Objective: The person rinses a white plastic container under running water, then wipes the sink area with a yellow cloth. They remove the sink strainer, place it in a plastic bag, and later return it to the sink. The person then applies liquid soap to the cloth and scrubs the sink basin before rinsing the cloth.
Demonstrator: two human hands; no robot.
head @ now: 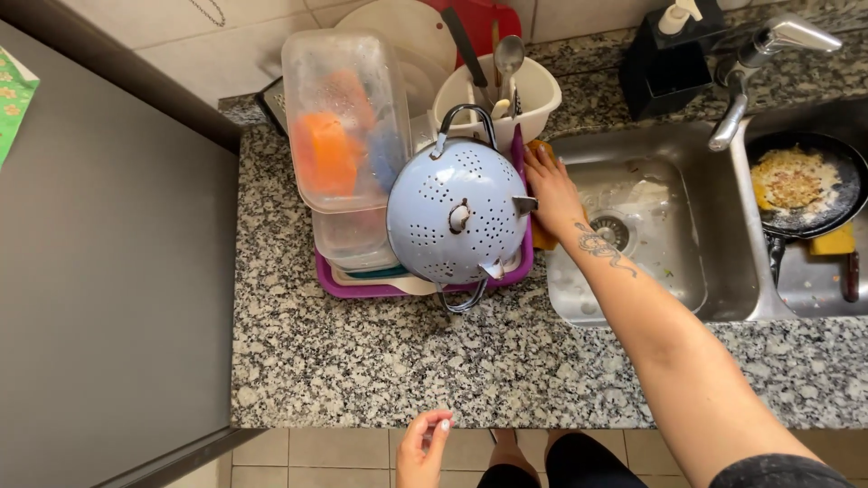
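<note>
My right hand [551, 192] reaches across the steel sink [714, 271] to its left rim. It lies flat, fingers stretched out, on a yellow cloth or sponge [543, 239] next to the upturned pale blue colander [457, 215]. The fingertips are close to the colander's side handle. The colander rests on a purple dish rack [362, 287] with clear plastic containers [344, 117]. My left hand [421, 447] hangs below the counter's front edge, fingers loosely curled together, with nothing visible in it.
A white cutlery holder [533, 95] with utensils stands behind the colander. A tap [746, 77] and a black soap dispenser [669, 59] sit at the back. A dirty black pan [800, 185] with food scraps fills the right basin. Speckled granite counter [407, 361] lies in front.
</note>
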